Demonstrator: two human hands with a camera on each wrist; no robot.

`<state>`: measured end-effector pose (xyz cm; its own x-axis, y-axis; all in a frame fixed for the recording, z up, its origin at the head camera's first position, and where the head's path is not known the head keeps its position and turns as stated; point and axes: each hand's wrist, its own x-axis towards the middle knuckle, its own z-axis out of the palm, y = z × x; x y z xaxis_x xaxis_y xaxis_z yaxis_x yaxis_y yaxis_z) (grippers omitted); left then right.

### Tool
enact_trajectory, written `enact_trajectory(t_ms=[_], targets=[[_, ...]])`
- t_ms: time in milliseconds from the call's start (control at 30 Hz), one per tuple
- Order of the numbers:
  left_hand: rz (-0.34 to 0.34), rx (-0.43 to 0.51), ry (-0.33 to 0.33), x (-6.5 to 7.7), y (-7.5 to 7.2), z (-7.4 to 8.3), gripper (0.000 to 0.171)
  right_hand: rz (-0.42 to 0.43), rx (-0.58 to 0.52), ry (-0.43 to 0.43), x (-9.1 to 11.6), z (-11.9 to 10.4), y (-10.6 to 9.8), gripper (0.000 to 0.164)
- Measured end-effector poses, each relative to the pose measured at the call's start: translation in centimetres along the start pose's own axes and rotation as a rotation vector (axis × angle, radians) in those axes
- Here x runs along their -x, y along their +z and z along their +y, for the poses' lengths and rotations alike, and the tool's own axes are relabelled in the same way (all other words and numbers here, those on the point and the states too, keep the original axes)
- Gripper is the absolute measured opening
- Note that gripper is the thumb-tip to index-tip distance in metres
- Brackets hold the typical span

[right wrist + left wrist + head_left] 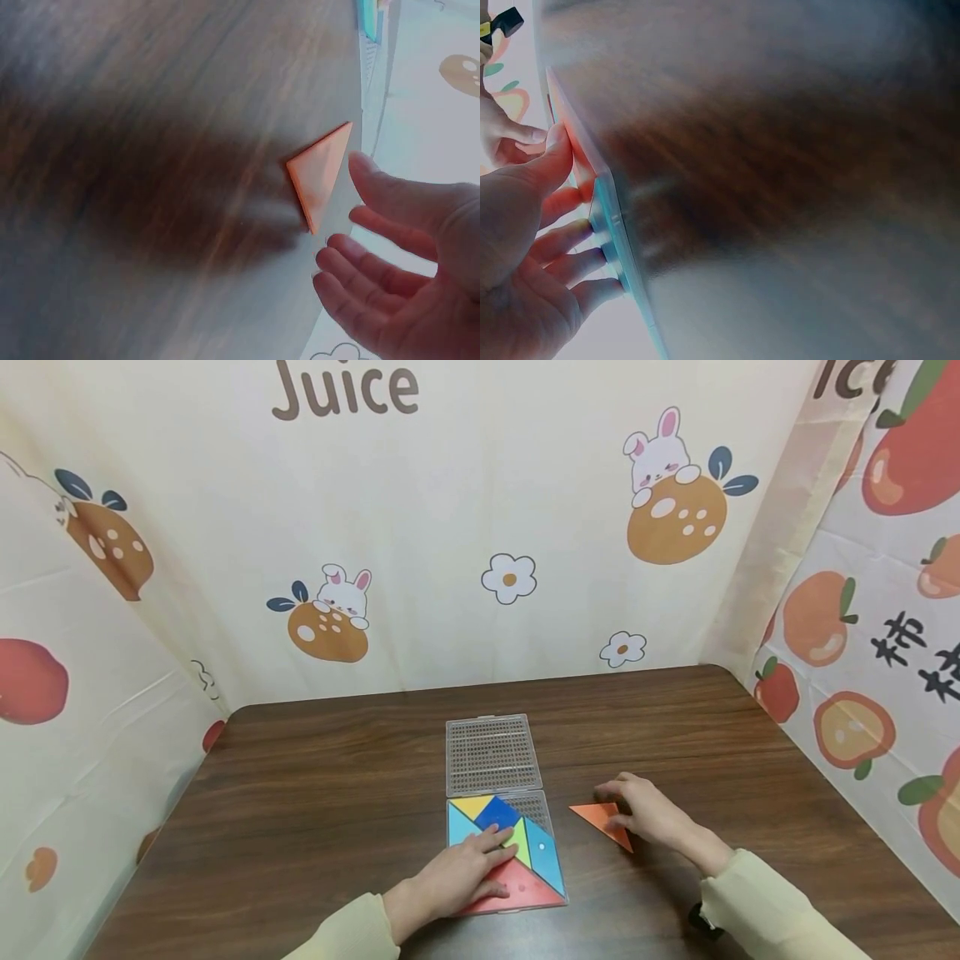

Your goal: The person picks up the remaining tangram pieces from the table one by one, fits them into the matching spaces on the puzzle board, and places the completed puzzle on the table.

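A clear plastic tangram case [534,807] lies unfolded on the table, coloured pieces filling most of its near half. Among them are a red triangle [531,889], a blue piece [497,812], a yellow triangle [471,806], a light-green piece [521,843] and light-blue pieces [545,857]. My left hand [459,872] rests over these pieces with its fingers spread, partly hiding them. Right of the case, an orange triangle [321,174] lies flat on the wood. Over its right side hovers my right hand [643,810], fingers loosely bent and apart from the triangle in the right wrist view.
The case's gridded lid half [491,756] lies flat behind the filled half. The dark wooden table [337,793] is bordered by a printed curtain [435,527] at the back and both sides. A dark band [705,922] shows at my right sleeve.
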<state>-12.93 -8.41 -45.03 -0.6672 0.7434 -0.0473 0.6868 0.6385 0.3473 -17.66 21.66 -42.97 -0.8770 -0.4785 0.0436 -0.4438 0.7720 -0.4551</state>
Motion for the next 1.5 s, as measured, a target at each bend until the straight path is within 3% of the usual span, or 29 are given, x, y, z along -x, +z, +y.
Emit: enact_trajectory(t_ms=[333,500,867,1267,1500], targets=[[-0.014,0.016,-0.02,-0.1,0.0,0.1,0.054,0.05,-0.012,0.197,0.1,-0.1,0.1,0.033],[-0.015,0.011,-0.021,-0.1,0.0,0.1,0.054,0.037,0.016,0.245,0.0,0.0,0.3,0.03],[-0.015,0.008,-0.031,-0.1,0.0,0.2,0.054,0.049,0.025,0.286,-0.4,-0.1,0.7,0.03],[0.03,-0.024,0.024,0.0,0.1,0.1,0.051,0.017,-0.034,0.306,-1.0,0.3,0.5,0.026],[0.026,-0.017,0.021,0.0,0.1,0.1,0.051,0.068,-0.078,0.285,-0.8,0.4,0.2,0.026]])
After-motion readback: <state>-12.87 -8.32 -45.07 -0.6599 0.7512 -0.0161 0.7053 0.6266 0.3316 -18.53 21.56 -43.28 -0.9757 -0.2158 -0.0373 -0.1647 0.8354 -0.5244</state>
